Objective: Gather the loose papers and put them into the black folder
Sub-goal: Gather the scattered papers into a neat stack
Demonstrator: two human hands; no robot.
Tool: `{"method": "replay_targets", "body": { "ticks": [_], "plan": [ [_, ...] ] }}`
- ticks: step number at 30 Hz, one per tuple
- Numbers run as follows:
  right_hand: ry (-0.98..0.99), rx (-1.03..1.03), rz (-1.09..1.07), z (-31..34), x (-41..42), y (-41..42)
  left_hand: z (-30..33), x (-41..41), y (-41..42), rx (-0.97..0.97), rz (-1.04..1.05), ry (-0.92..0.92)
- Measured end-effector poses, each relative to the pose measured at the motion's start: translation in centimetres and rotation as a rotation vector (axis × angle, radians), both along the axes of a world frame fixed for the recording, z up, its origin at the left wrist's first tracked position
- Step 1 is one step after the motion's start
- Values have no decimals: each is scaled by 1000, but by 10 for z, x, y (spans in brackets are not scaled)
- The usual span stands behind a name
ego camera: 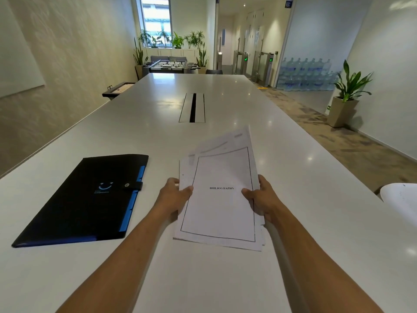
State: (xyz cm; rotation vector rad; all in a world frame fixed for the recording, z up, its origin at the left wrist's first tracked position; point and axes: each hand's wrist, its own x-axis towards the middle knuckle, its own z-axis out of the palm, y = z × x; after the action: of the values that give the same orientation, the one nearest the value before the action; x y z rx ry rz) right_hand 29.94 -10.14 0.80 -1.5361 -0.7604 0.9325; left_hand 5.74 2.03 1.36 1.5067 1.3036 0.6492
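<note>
A stack of white papers [220,213] is held just above the table, its top sheet framed by a black border and printed with "BIBLIOGRAPHY". The sheets fan out unevenly at the far end. My left hand [174,195] grips the stack's left edge, thumb on top. My right hand [262,199] grips the right edge the same way. The black folder [85,204] lies closed to the left of the stack, with blue tabs along its right side and a snap strap fastened.
The long white table [158,123] stretches ahead with a cable slot [192,107] in its middle. A white object [401,199] sits at the table's right edge. Potted plants, water bottles and a foosball table stand farther off.
</note>
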Motion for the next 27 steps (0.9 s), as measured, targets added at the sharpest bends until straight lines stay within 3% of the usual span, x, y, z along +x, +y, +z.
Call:
{"method": "replay_targets", "body": {
  "ticks": [3,5,11,17,27],
  "plan": [
    [-21,104,27,11,-4,-1,8,-5,0,-197,15,-492],
    [-133,186,83,25,-10,-3,16,-8,6,-166,-67,-587],
    [-246,395,128,67,-24,-2,65,-9,10,364,-39,-484],
    [-231,497,78,98,-20,0,107,-13,-2,621,-18,-450],
    [-224,597,-43,87,-42,4,89,-3,-15,548,-32,-574]
  ]
}}
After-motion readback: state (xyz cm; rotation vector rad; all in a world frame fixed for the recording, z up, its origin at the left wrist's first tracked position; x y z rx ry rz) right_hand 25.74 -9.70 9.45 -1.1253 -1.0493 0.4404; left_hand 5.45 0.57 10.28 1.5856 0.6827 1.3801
